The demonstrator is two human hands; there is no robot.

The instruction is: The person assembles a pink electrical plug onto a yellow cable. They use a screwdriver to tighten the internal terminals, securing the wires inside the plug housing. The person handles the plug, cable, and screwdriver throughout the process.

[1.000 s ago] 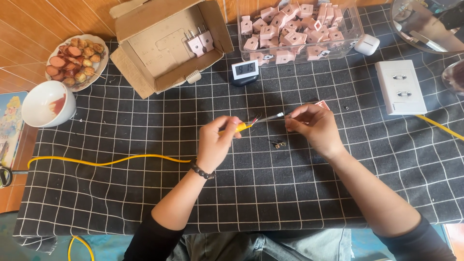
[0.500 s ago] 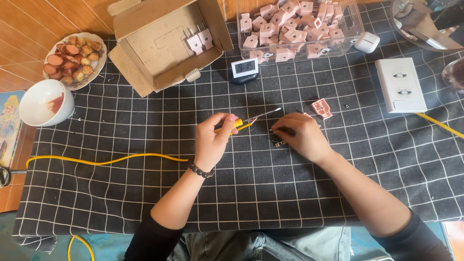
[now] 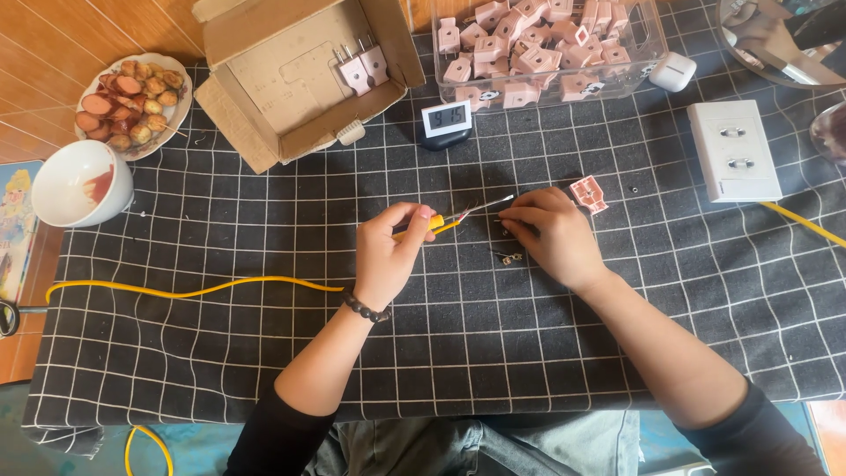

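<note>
Head view. Left hand (image 3: 388,256) is closed around the yellow cable (image 3: 194,289) end near the middle of the desk (image 3: 220,370), bared wire ends (image 3: 480,207) jutting past its fingers toward the right.

Right hand (image 3: 551,236) has dropped from its raised position a second ago to the desk; its fingers are curled and pinched low over small metal parts (image 3: 508,257), though whether they grip one I cannot tell.

The pink plug half (image 3: 588,194), in that hand a second ago, now lies just beyond it, toward the far edge.

Judgement: the plug shell is set aside and a small fitting is being fetched for the wire ends.

Far edge: cardboard box (image 3: 300,79), tray of pink plugs (image 3: 546,44).
</note>
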